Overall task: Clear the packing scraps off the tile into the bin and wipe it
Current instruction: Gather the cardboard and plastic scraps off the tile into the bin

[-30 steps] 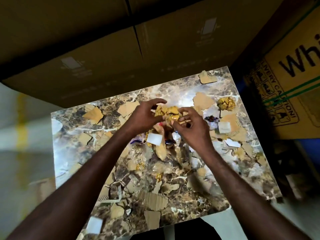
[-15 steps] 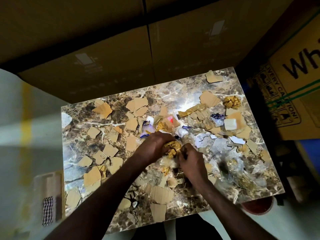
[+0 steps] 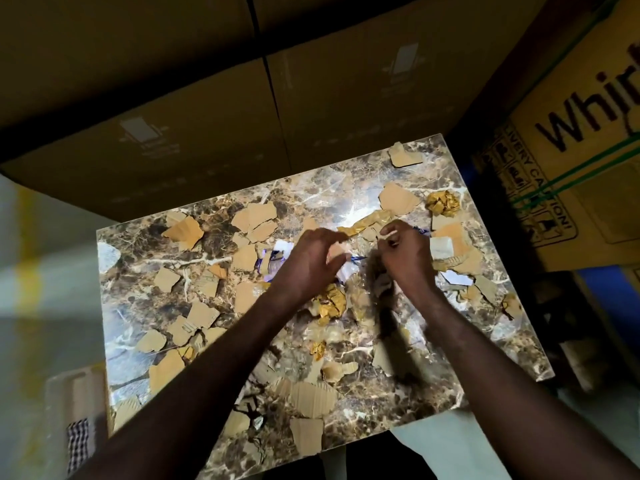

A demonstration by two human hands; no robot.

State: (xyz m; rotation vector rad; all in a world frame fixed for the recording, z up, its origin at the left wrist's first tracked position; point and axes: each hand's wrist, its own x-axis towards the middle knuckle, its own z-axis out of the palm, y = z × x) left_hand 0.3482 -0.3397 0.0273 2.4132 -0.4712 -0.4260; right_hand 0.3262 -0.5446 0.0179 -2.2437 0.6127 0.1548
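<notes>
Both hands have lifted off the crumpled gold scrap (image 3: 330, 304); left hand (image 3: 306, 261) relaxed, right hand (image 3: 405, 256) pinching a pale scrap (image 3: 387, 233).

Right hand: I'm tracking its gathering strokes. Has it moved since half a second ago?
Yes. The right hand went toward the tile's far edge and is now beside the gold strip.

Cardboard box (image 3: 588, 188) at right, large black "Whir", cut off, smaller "CAUTION" beneath
</notes>
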